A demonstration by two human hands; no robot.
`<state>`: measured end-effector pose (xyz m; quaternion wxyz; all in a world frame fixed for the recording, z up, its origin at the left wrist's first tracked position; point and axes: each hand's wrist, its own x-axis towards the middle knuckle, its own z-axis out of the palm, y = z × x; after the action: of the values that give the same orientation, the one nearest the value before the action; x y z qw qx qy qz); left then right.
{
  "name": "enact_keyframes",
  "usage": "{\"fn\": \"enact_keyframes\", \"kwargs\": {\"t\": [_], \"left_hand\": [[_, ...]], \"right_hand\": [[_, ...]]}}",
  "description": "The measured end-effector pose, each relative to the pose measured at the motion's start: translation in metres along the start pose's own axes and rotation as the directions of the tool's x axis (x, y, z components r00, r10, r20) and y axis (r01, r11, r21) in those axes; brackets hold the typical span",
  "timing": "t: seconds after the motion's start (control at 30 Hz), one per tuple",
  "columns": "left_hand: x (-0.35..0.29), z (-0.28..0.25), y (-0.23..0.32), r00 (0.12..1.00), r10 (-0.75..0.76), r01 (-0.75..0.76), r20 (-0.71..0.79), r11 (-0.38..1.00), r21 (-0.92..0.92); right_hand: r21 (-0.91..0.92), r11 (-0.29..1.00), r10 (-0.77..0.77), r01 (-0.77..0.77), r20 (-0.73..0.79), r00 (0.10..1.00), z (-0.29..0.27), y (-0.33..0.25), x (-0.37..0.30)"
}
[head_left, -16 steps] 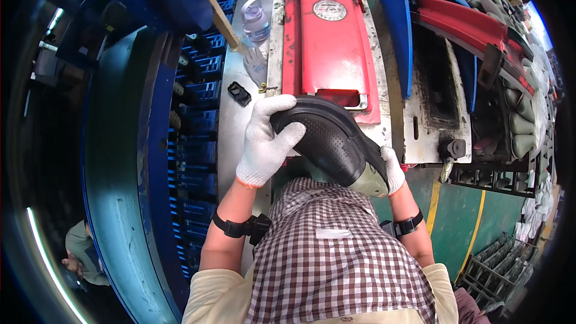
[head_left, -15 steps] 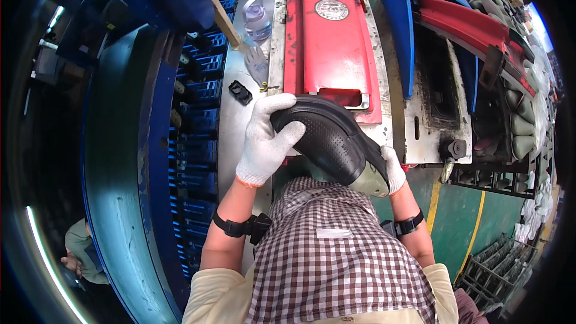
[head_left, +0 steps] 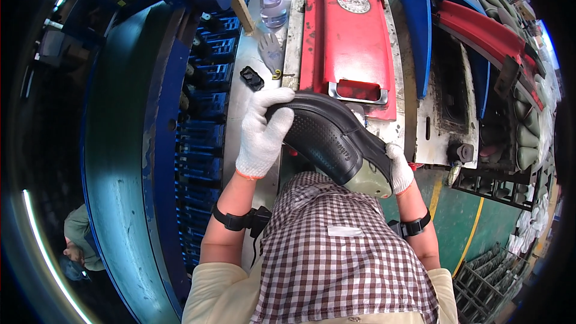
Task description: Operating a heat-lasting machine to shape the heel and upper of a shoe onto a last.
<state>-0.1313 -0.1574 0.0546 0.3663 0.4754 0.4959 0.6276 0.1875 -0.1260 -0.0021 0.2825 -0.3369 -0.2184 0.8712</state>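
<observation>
A black shoe [head_left: 336, 141] is held sole-up in the air between both gloved hands, just in front of the person's chest and above the near edge of the metal bench [head_left: 252, 114]. Its sole shows a field of small dots, and a grey-green last [head_left: 372, 181] fills the heel end nearest the body. The left hand [head_left: 262, 132] is clamped over the toe end, fingers wrapped across the sole. The right hand [head_left: 399, 168] is closed on the heel end, beside the last; its fingers are mostly hidden behind the shoe.

As a judgement, the step in hand looks like checking or pressing the sole of the shoe, with both hands steadying it. The next move would call for a firm hold at both ends and care that the sole does not shift on the upper while the shoe is turned or carried toward the red press [head_left: 351, 36].

That press lies just beyond the shoe, its flat red lid shut, with a metal handle [head_left: 357, 93] at its near edge. On the bench to its left lie a small black part [head_left: 251, 78], a spare grey glove [head_left: 271, 53], a wooden stick [head_left: 242, 3] and, at the far edge, a clear bottle [head_left: 273, 6]. Blue racking [head_left: 204, 114] runs along the bench's left edge. Another person's head and shoulder show at the lower left.
</observation>
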Motion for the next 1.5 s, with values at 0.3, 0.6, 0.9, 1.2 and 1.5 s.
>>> {"fn": "enact_keyframes", "kwargs": {"t": [0.3,0.6,0.9,1.2,1.5], "left_hand": [[-0.053,0.005,-0.020,0.899,-0.427,0.349,0.100,0.559,-0.752],[-0.109,-0.062,-0.079,0.582,-0.813,0.257,-0.025,0.212,-0.943],[-0.102,-0.252,-0.219,0.184,-0.825,0.529,-0.534,0.541,-0.654],[-0.065,-0.361,-0.292,0.348,-0.221,0.910,-0.911,0.314,0.271],[-0.059,-0.203,-0.251,0.354,-0.360,0.880,-0.863,0.442,0.176]], "right_hand": [[-0.272,0.945,0.222,-0.181,0.129,0.966,0.094,0.000,0.050],[-0.950,0.124,0.106,0.287,0.300,0.948,0.118,0.014,0.074],[-0.928,-0.372,-0.652,-0.024,0.243,0.718,0.011,0.020,0.056],[-0.904,-0.426,-0.650,-0.022,0.289,0.702,0.008,0.023,0.061],[-0.924,-0.382,-0.678,-0.036,0.253,0.690,0.006,0.021,0.056]]}}
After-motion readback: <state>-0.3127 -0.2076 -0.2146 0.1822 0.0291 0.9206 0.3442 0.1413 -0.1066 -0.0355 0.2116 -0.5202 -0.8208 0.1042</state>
